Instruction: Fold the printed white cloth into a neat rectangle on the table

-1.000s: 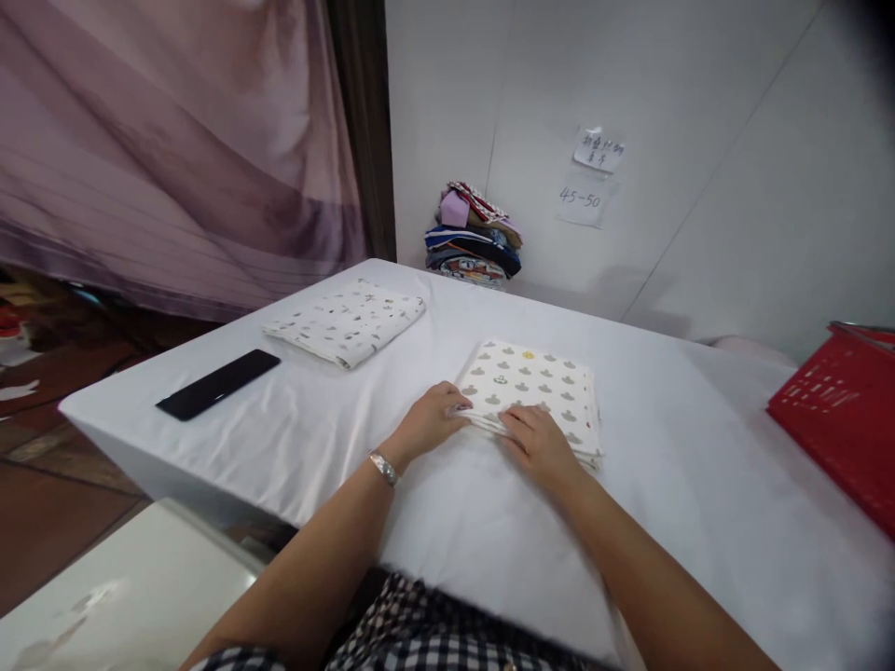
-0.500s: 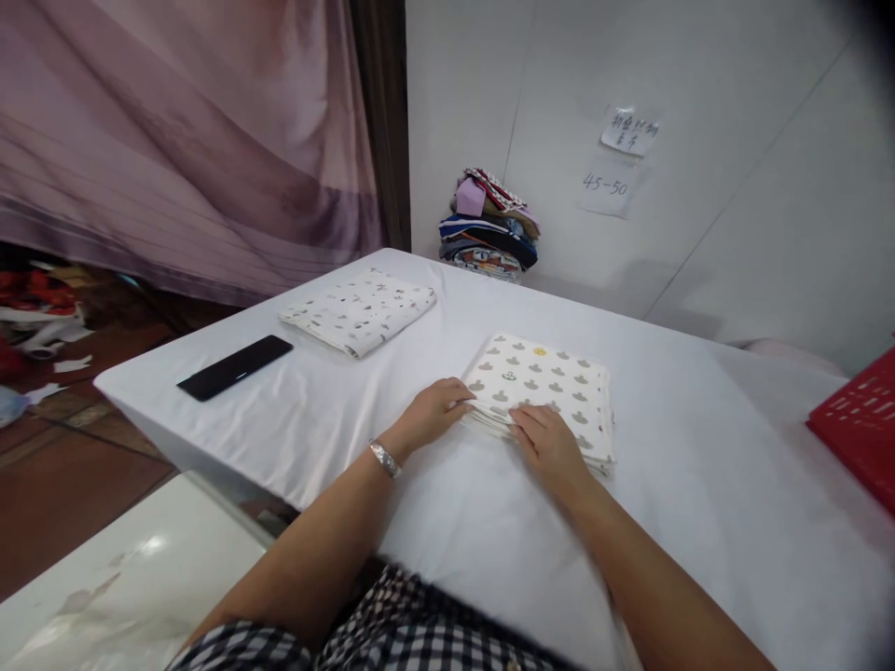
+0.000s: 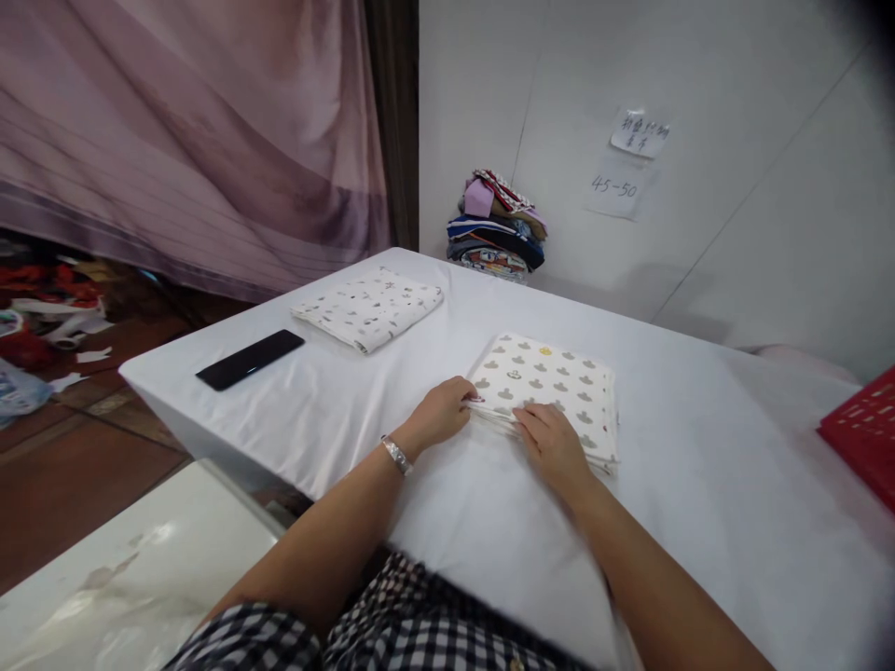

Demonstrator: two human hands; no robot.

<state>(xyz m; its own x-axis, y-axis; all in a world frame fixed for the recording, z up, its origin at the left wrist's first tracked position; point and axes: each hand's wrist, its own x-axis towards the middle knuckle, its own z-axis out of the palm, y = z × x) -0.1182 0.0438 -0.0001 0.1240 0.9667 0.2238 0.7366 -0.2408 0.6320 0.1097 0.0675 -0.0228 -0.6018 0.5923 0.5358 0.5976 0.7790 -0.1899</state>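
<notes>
A folded white cloth point(image 3: 559, 387) with grey mushroom-like shapes and one yellow figure lies flat on the table. My left hand point(image 3: 446, 410) pinches its near left corner between thumb and fingers. Over the near edge, my right hand point(image 3: 552, 443) has its fingers bent on the top layer, with the thumb low at the edge. Several stacked layers show along that edge. Farther left rests a second folded cloth point(image 3: 374, 306), white with small dark and grey prints, untouched by either hand.
A black phone-like slab point(image 3: 252, 359) lies at the table's left. The white-covered table point(image 3: 699, 503) meets a wall bearing handwritten paper signs point(image 3: 615, 186). A pile of folded fabrics point(image 3: 496, 228) stands beyond the far edge. A red plastic basket point(image 3: 863, 433) is at right.
The raised layers at the cloth's near edge now lie flatter. My left hand has stayed at the corner, and the right has barely moved. The whole view has shifted slightly.
</notes>
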